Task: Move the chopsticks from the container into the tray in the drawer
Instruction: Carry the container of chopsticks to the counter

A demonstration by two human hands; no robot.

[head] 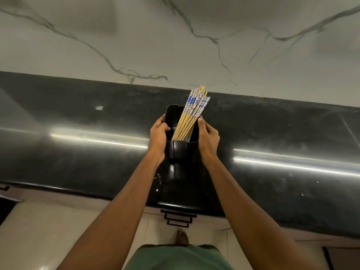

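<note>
A black plastic container (pixel 178 150) stands on the dark countertop (pixel 78 145), in the middle of the head view. Several wooden chopsticks (pixel 191 114) with blue-and-white patterned tops lean to the right inside its right compartment. My left hand (pixel 158 136) grips the container's left side, thumb hooked over the rim. My right hand (pixel 207 138) presses on its right side, fingers by the rim near the chopsticks. The drawer below the counter is closed; its black handles (pixel 178 218) show between my arms. The tray is hidden.
A white marble-patterned wall (pixel 175 36) rises right behind the counter. The counter's front edge (pixel 97 191) runs across the lower view. Below it are pale cabinet fronts, a tiled floor, my green shorts and one bare foot (pixel 181 236).
</note>
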